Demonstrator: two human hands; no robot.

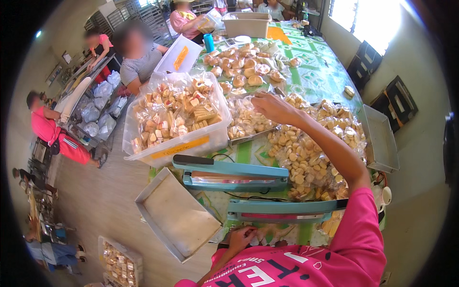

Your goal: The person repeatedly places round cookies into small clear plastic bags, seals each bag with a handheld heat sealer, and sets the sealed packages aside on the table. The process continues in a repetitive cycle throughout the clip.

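Note:
My right hand [268,106] reaches over a metal tray of clear bags of small round biscuits [247,116]; its fingers are bent, and whether they grip a bag cannot be told. My left hand [244,236] rests near the table's front edge, fingers curled, with nothing visible in it. Between my hands lie two blue impulse sealers, one farther [233,174] and one nearer [279,211]. More bagged biscuits [308,161] are heaped under and beside my right forearm. A translucent plastic bin [175,143] full of bagged bread pieces stands left of the tray.
An empty metal tray [179,215] juts past the table's left edge. Another tray [382,138] is at the right edge. Buns [247,66] and a beige tub [247,25] are farther back. A person in a striped shirt [138,61] is beside the bin; others work beyond.

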